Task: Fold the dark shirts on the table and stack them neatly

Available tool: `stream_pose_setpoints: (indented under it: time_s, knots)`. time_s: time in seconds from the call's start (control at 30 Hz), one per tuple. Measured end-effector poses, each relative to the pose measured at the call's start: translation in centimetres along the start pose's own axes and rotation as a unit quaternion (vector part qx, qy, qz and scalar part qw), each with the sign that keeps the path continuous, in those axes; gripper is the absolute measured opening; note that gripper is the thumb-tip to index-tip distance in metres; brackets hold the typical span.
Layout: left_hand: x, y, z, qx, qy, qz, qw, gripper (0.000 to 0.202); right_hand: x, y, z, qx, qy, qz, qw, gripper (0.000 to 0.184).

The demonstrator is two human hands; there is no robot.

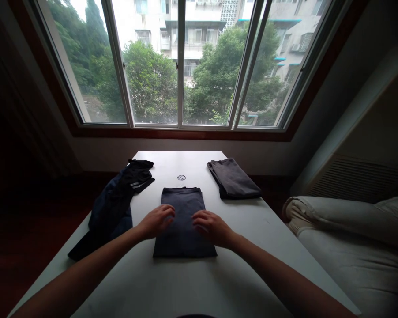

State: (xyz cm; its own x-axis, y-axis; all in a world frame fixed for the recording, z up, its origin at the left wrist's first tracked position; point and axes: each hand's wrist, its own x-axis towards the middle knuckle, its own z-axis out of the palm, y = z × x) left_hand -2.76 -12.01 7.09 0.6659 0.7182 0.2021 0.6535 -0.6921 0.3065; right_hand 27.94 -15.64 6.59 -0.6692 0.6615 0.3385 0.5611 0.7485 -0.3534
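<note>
A dark blue-grey garment [185, 240], folded into a neat rectangle, lies in front of me on the white table [172, 287]. Over its left side is my left hand [156, 221], palm down with loosely curled fingers and nothing held. My right hand [214, 227] is at the opposite side, its fingers slightly bent and apart, also holding nothing. Whether the fingertips touch the cloth or hover just above it, I cannot tell.
A folded grey garment [235, 179] rests near the table's right edge. Crumpled dark clothes [116, 203] hang partly over the left edge. A small round dark emblem [181, 177] marks the tabletop. Beyond are a window [181, 66] and, at right, a pale sofa [344, 247].
</note>
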Motion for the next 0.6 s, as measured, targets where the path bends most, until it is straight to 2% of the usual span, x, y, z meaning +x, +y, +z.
stream_pose_setpoints:
  time_s: [0.1, 0.2, 0.3, 0.43, 0.6]
  knots:
    - [3.6, -2.9, 3.1, 0.036, 0.029, -0.069, 0.997, 0.036, 4.1, 2.8, 2.9, -0.042, 0.037, 0.047, 0.997, 0.043]
    - [6.6, -5.4, 5.7, 0.052, 0.022, -0.111, 0.992, 0.047, 7.7, 5.8, 5.6, -0.083, 0.015, 0.114, 0.99, 0.056]
    - [8.6, -7.2, 7.4, 0.058, 0.011, -0.137, 0.989, 0.053, 10.0, 8.3, 7.2, -0.093, -0.021, 0.171, 0.981, 0.059]
    - [9.7, -9.4, 8.1, 0.057, 0.013, -0.162, 0.985, 0.058, 10.7, 10.5, 7.5, -0.098, -0.047, 0.194, 0.975, 0.062]
    - [9.7, -11.2, 8.1, 0.049, 0.031, -0.212, 0.976, 0.065, 9.4, 12.0, 6.1, -0.099, -0.059, 0.245, 0.963, 0.069]
